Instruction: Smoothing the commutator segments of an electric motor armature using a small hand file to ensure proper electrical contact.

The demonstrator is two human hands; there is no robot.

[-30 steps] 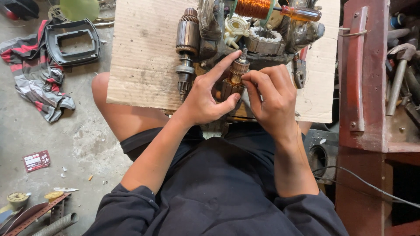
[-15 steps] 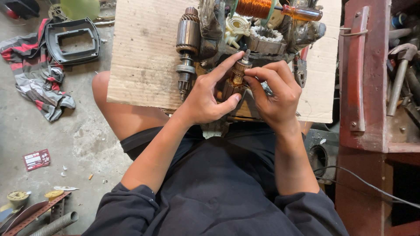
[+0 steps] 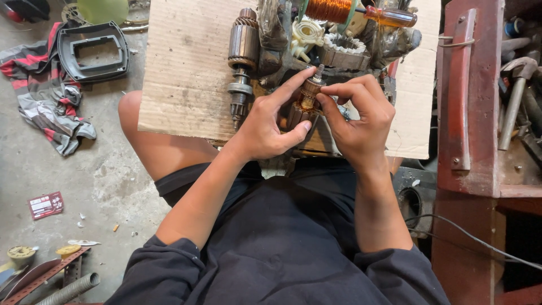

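Note:
My left hand (image 3: pixel 271 121) grips a small motor armature (image 3: pixel 305 100) with a copper commutator, thumb under it and forefinger along its top. The fingertips of my right hand (image 3: pixel 358 121) pinch the commutator end of the same armature. Both hands work over a sheet of cardboard (image 3: pixel 186 73) lying across my lap. A second, larger armature (image 3: pixel 241 53) lies on the cardboard just left of my left hand. Most of the held armature's body is hidden behind my fingers.
A spool of copper wire (image 3: pixel 327 9), a screwdriver with an amber handle (image 3: pixel 389 17) and motor housing parts crowd the cardboard's far end. A red metal toolbox (image 3: pixel 468 107) with hammers stands right. A black plastic frame (image 3: pixel 93 51) and rags lie on the concrete floor at left.
Both hands have shifted slightly up the armature toward its commutator end; my right fingertips now pinch nearer the tip. Nothing else has moved.

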